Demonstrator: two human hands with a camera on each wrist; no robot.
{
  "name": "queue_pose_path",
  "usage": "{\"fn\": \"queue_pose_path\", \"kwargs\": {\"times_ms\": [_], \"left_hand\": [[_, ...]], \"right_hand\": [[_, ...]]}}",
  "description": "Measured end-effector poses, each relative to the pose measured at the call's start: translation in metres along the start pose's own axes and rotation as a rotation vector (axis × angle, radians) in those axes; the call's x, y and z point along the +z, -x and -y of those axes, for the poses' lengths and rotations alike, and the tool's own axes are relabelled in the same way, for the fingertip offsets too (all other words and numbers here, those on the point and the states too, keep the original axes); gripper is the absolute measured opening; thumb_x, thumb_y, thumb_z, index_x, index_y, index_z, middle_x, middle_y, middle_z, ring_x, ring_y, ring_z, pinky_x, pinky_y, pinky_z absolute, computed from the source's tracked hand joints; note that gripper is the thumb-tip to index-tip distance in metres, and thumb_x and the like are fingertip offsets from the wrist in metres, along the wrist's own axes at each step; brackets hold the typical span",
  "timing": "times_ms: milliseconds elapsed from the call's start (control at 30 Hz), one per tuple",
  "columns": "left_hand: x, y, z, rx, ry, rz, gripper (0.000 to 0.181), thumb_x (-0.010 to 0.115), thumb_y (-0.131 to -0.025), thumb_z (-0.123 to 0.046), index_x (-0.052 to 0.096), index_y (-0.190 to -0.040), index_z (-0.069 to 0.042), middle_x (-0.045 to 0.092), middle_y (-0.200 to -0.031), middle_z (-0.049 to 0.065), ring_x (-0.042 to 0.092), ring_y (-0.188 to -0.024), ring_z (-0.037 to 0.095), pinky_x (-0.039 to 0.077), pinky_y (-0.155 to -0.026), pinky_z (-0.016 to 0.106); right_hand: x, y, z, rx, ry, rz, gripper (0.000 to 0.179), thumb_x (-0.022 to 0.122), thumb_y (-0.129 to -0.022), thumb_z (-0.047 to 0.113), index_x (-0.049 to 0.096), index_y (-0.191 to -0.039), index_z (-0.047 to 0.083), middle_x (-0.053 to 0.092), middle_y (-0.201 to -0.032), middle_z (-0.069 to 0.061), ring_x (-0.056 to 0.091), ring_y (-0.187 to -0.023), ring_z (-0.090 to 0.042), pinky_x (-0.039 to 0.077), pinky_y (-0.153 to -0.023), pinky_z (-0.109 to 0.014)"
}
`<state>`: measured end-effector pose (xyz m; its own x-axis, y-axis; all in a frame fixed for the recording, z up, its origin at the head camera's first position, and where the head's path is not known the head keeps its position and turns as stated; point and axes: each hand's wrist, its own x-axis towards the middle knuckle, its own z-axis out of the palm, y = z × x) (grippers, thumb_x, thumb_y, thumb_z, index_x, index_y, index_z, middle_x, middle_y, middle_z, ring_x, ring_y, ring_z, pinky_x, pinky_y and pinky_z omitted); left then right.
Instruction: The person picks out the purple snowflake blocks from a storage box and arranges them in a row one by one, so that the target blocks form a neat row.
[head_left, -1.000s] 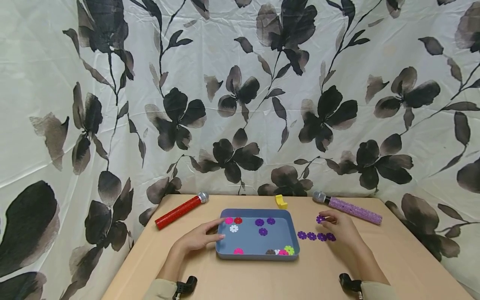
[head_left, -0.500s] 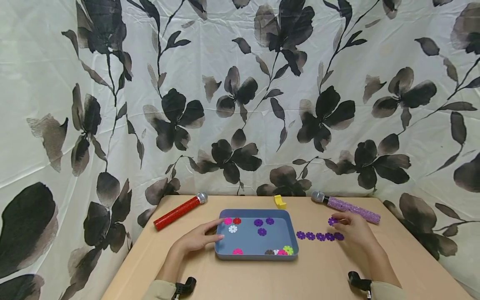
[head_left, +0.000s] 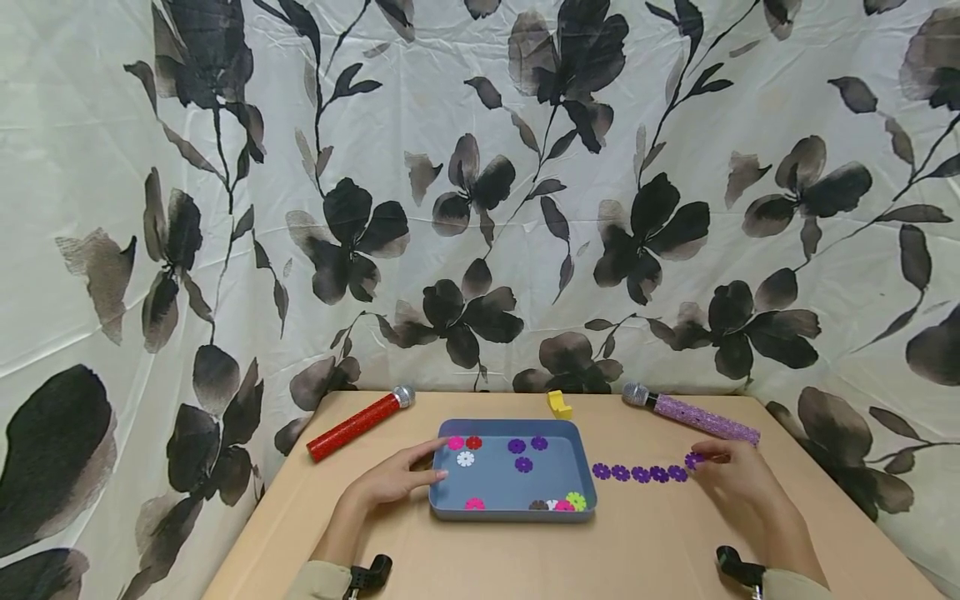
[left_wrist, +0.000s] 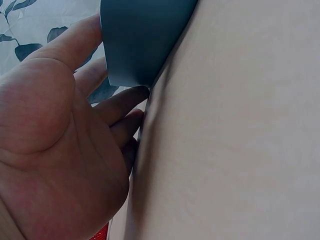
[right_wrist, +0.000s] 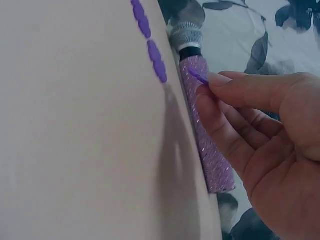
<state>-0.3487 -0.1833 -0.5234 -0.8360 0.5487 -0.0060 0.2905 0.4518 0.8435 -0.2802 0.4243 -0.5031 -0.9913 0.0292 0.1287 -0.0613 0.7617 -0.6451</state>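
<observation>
A blue tray (head_left: pixel 570 454) sits mid-table with several flower-shaped discs in it, purple, pink, red, white and green. My left hand (head_left: pixel 405 475) rests against the tray's left wall (left_wrist: pixel 140 45) with fingers nearly straight. A row of purple discs (head_left: pixel 639 473) lies on the table right of the tray. My right hand (head_left: pixel 731 479) pinches one more purple disc (head_left: pixel 694 459) between thumb and forefinger at the row's right end; the right wrist view shows that disc (right_wrist: pixel 198 76) held just above the table, beside the purple microphone (right_wrist: pixel 205 135).
A red glitter microphone (head_left: pixel 360 422) lies left of the tray, a purple glitter microphone (head_left: pixel 693 414) at the back right. A small yellow block (head_left: pixel 559 404) stands behind the tray. A floral curtain (head_left: pixel 480 192) closes off the back and sides.
My right hand has carried a purple disc rightward along the row, and the row has grown by one disc. The left hand has stayed on the tray.
</observation>
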Motion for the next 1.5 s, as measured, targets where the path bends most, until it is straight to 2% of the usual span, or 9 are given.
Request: {"fn": "queue_pose_path", "kwargs": {"times_ms": [100, 333, 600, 733, 967, 1100, 1167, 1367, 1500], "left_hand": [[0.000, 0.000, 0.000, -0.005, 0.006, -0.001, 0.074, 0.071, -0.098, -0.045, 0.041, -0.161, -0.022, 0.033, -0.169, 0.013, 0.024, -0.158, 0.041, 0.018, -0.128, 0.065], [0.000, 0.000, -0.001, 0.001, 0.004, -0.001, 0.074, 0.071, -0.098, -0.044, 0.041, -0.161, -0.021, 0.034, -0.169, 0.013, 0.024, -0.158, 0.041, 0.018, -0.128, 0.065], [0.000, -0.001, -0.001, 0.006, 0.008, -0.003, 0.073, 0.071, -0.098, -0.043, 0.041, -0.161, -0.021, 0.033, -0.169, 0.013, 0.023, -0.159, 0.040, 0.017, -0.128, 0.064], [0.001, -0.001, 0.000, 0.002, 0.009, -0.002, 0.074, 0.072, -0.098, -0.044, 0.041, -0.161, -0.021, 0.033, -0.169, 0.013, 0.023, -0.159, 0.041, 0.017, -0.128, 0.064], [0.001, 0.000, 0.001, -0.003, 0.002, -0.008, 0.075, 0.072, -0.097, -0.045, 0.042, -0.161, -0.021, 0.033, -0.169, 0.013, 0.023, -0.158, 0.041, 0.017, -0.128, 0.065], [0.001, 0.000, 0.000, -0.002, 0.001, -0.008, 0.074, 0.072, -0.097, -0.044, 0.042, -0.161, -0.021, 0.034, -0.169, 0.013, 0.024, -0.158, 0.041, 0.018, -0.128, 0.065], [0.001, 0.000, 0.000, 0.000, 0.004, -0.007, 0.074, 0.072, -0.098, -0.044, 0.042, -0.161, -0.021, 0.034, -0.169, 0.013, 0.024, -0.158, 0.041, 0.018, -0.128, 0.065], [0.001, 0.000, -0.001, -0.001, 0.011, -0.004, 0.075, 0.072, -0.097, -0.045, 0.042, -0.161, -0.020, 0.034, -0.169, 0.013, 0.024, -0.158, 0.041, 0.018, -0.128, 0.065], [0.000, 0.001, 0.000, -0.006, 0.011, -0.004, 0.075, 0.072, -0.097, -0.045, 0.042, -0.161, -0.021, 0.034, -0.169, 0.013, 0.024, -0.158, 0.041, 0.018, -0.127, 0.066]], "right_hand": [[0.000, -0.001, -0.004, 0.037, -0.018, 0.012, 0.035, 0.076, -0.092, 0.005, 0.070, -0.124, -0.007, 0.074, -0.116, -0.020, 0.067, -0.100, -0.023, 0.054, -0.078, -0.023], [0.003, -0.004, -0.009, 0.118, -0.048, 0.053, 0.028, 0.069, -0.094, -0.004, 0.069, -0.121, -0.011, 0.074, -0.114, -0.023, 0.069, -0.100, -0.028, 0.062, -0.080, -0.034], [0.005, -0.002, -0.009, 0.130, -0.041, 0.050, 0.028, 0.071, -0.092, -0.004, 0.069, -0.119, -0.009, 0.072, -0.105, -0.017, 0.058, -0.089, -0.023, 0.053, -0.063, -0.027], [0.006, -0.002, -0.009, 0.129, -0.035, 0.055, 0.027, 0.072, -0.092, -0.003, 0.070, -0.118, -0.009, 0.071, -0.104, -0.016, 0.058, -0.089, -0.023, 0.053, -0.064, -0.026], [0.002, 0.000, -0.009, 0.217, -0.087, 0.032, 0.040, 0.069, -0.101, 0.022, 0.067, -0.131, -0.003, 0.070, -0.124, -0.020, 0.063, -0.104, -0.027, 0.054, -0.079, -0.034], [0.000, 0.001, -0.003, 0.169, -0.069, -0.030, 0.051, 0.064, -0.104, 0.038, 0.062, -0.140, 0.001, 0.064, -0.134, -0.024, 0.060, -0.116, -0.036, 0.055, -0.088, -0.043], [-0.001, 0.001, 0.002, 0.129, -0.053, -0.056, 0.054, 0.062, -0.105, 0.041, 0.062, -0.140, 0.001, 0.064, -0.134, -0.024, 0.060, -0.117, -0.038, 0.055, -0.087, -0.043], [0.003, -0.002, 0.022, 0.011, -0.024, -0.139, 0.051, 0.066, -0.103, 0.038, 0.065, -0.135, -0.001, 0.068, -0.125, -0.023, 0.061, -0.110, -0.035, 0.054, -0.072, -0.024], [0.010, -0.006, 0.040, -0.048, -0.035, -0.177, 0.048, 0.067, -0.102, 0.038, 0.067, -0.133, 0.000, 0.069, -0.123, -0.023, 0.062, -0.111, -0.036, 0.053, -0.069, -0.020]]}}
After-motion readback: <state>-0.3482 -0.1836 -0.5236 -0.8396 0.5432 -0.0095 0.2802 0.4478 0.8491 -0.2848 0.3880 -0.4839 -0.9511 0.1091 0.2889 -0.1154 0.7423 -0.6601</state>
